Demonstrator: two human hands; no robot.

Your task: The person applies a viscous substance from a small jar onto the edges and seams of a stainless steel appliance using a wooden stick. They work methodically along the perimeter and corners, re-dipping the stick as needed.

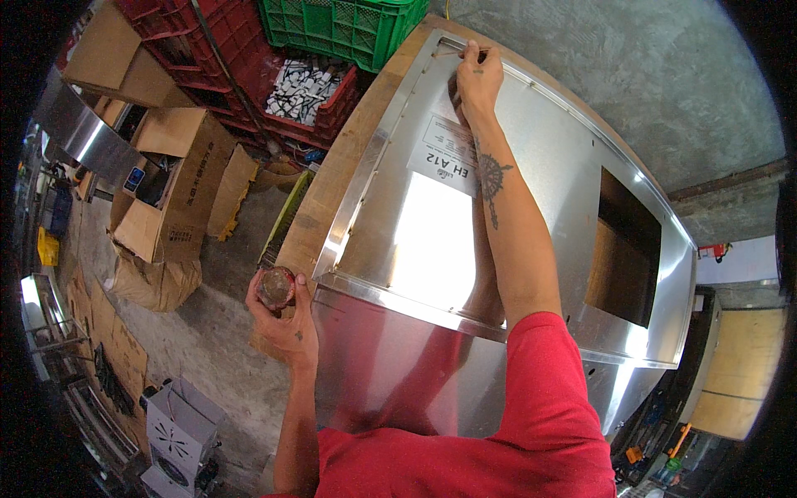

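Note:
A large brushed-metal box (540, 158), with raised flanges along its edges, lies on a wooden worktop (320, 203). On its upper face are a printed white label (444, 153) and a rectangular cut-out (627, 257). At the box's near left corner, my left hand (296, 334) is wrapped round a round object (276, 288) with a worn brown face and reddish rim; the rest of it is hidden. My right arm stretches across the panel. Its hand (480, 81) is closed at the far left corner flange, and what lies between the fingertips is too small to make out.
A green crate (349, 33) sits beyond the far left edge, beside red crates (328, 133) with small white parts. Open cardboard boxes (178, 183) stand on the floor at left, with a grey metal unit (181, 427) nearer. A concrete wall (656, 91) borders the far right.

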